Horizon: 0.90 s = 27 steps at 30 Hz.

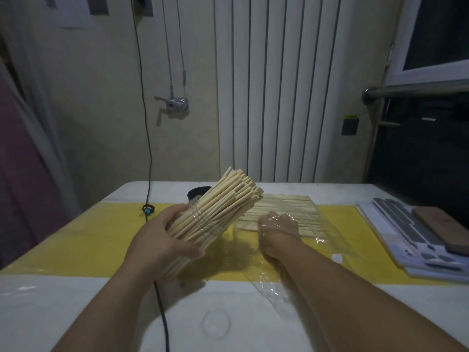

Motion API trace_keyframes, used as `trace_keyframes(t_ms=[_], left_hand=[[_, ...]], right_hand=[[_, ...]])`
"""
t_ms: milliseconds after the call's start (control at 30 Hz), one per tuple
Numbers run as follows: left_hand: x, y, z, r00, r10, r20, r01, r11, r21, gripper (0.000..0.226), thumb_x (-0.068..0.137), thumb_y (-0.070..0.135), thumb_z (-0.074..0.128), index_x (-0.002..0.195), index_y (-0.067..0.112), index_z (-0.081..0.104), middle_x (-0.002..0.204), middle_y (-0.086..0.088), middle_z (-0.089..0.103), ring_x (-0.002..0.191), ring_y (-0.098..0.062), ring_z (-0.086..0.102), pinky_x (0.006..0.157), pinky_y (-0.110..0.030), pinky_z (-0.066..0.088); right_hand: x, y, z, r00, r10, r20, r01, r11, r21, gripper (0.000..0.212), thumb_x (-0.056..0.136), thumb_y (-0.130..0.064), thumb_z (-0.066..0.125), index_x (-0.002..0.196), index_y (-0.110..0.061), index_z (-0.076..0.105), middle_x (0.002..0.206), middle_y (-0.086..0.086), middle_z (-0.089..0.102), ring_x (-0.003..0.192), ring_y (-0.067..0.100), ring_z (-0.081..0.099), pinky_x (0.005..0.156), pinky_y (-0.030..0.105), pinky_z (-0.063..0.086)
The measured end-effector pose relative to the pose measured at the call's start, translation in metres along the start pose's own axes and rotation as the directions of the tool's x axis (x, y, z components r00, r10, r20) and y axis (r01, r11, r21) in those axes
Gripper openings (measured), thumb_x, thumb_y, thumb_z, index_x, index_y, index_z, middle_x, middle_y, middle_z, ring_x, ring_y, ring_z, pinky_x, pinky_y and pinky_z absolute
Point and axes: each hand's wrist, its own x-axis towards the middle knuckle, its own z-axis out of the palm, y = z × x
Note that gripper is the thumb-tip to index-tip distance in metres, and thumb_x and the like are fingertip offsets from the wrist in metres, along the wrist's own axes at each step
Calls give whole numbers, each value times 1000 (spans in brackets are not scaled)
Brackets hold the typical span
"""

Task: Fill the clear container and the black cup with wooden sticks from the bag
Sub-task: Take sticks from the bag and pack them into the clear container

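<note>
Stick-filled clear container [196, 217] being clasped by left grip [162, 241]
Right grip [278, 232] being obscured by bag [266, 284]; state unclear

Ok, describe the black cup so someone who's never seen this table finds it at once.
Look at the white table with the yellow strip across it. Near its far edge, just behind the tilted clear container of wooden sticks that the left hand holds, sits the black cup, partly hidden. It is the only dark round vessel there.
</note>
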Motion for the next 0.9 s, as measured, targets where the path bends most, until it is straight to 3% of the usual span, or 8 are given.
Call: trace_keyframes(t_ms=[233,333,433,533,667,800,900], left_hand=[[2,0,1,1000,0,-4,0,1000,6,86,26,30,85,108,47,63,92,27,68,77,3,66,80,-38,56],[2,-2,1,1000,-2,-10,2,1000,14,90,25,31,84,111,46,63,95,21,70,79,0,67,81,-40,57],[2,-2,1,1000,4,-7,-4,1000,27,91,25,33,84,112,47,62,99,17,70,86,-7,69,82,-42,57],[2,-1,1,1000,6,-9,-6,999,36,89,24,34,84,110,48,62,98,18,70,86,-7,68,82,-42,57],[1,0,1,1000,-1,-7,2,999,32,86,27,30,86,107,50,60,95,21,70,86,-5,68,83,-42,57],[0,1,1,1000,-3,0,3,1000,28,83,27,29,85,104,52,61,90,27,68,80,0,67,81,-40,57],[0,1,1,1000,-2,2,2,1000,32,84,28,29,85,105,51,61,90,28,68,81,-1,67,81,-41,57]], right_hand=[[6,3,-4,1000,10,26,-11,1000,29,42,87,-28,64,128,-36,55,133,-3,50,124,27,48,104,40,41],[8,4,-3,1000,18,7,-19,996,92,33,89,-32,62,122,-35,60,132,-4,56,124,26,51,104,38,40],[9,5,0,997,-15,79,-2,977,214,33,92,-30,62,125,-28,61,135,2,57,127,29,51,108,40,39],[6,10,-5,999,-15,48,0,958,288,23,91,-40,64,113,-34,67,126,-2,61,119,27,56,102,37,45],[0,10,-4,988,-68,135,30,963,267,33,97,-33,58,128,-22,60,138,7,55,129,30,49,106,35,40],[-5,5,-7,998,9,63,-26,958,285,8,87,-27,67,89,-20,63,110,3,65,110,27,61,96,34,48],[-11,5,-4,1000,-5,-6,7,946,325,8,92,-29,60,100,-26,61,118,2,61,114,27,56,95,29,45]])
